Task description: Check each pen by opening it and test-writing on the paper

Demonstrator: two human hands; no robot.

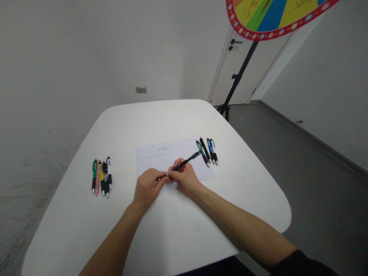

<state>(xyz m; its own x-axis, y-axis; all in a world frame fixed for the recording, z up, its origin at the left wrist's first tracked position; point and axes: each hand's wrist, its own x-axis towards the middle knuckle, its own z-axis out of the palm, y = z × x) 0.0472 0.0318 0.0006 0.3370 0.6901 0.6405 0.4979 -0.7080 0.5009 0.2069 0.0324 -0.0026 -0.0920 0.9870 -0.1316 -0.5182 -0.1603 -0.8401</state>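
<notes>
A dark pen [186, 160] slants up to the right above a sheet of white paper [184, 147] that bears a few lines of writing. My right hand [184, 177] is closed around the pen's barrel. With thumb and finger, my left hand [148, 186] pinches the pen's silver tip. Both hands are over the lower part of the paper. Just right of them, a green and black pen [202, 152] lies partly on the sheet, beside a black pen [205, 150] and a blue pen [211, 150] with a white and black pen [213, 150].
Several more pens lie in a row at the left of the white table [71, 230], among them a yellow pen [101, 177] and a pink pen [97, 180]. Beyond the table's far right corner, a colourful wheel [267, 17] stands on a black tripod [240, 73] before a door.
</notes>
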